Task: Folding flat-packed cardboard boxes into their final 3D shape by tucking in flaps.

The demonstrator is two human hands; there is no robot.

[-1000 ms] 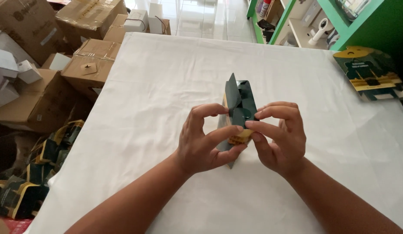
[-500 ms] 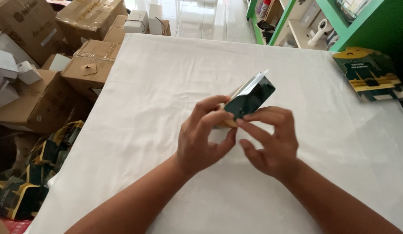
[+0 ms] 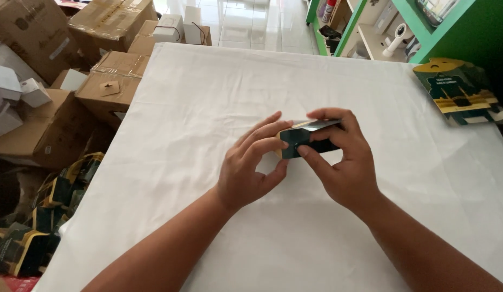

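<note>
- Fingers (image 3: 262, 141) of my left hand (image 3: 250, 168) press against the near end of a small dark green box (image 3: 304, 141), and my right hand (image 3: 338, 159) grips it from above and the far side, so both hands are closed on it.
- Most of the box is covered by my fingers; I see only a dark face, a pale upper flap and a yellowish edge at the left end. I cannot tell whether it rests on the white tablecloth (image 3: 208, 97) or sits just above it.
- Flat green and yellow cartons (image 3: 457, 92) lie at the cloth's right edge, partly cut off.
- Brown cardboard boxes (image 3: 105, 89) are stacked left of the table, with small white boxes (image 3: 19, 89) beside them.
- Green and yellow packets (image 3: 30, 227) are piled at lower left, in shadow and hard to make out.
- Green shelving (image 3: 403, 27) stands at the upper right, its contents cropped.
</note>
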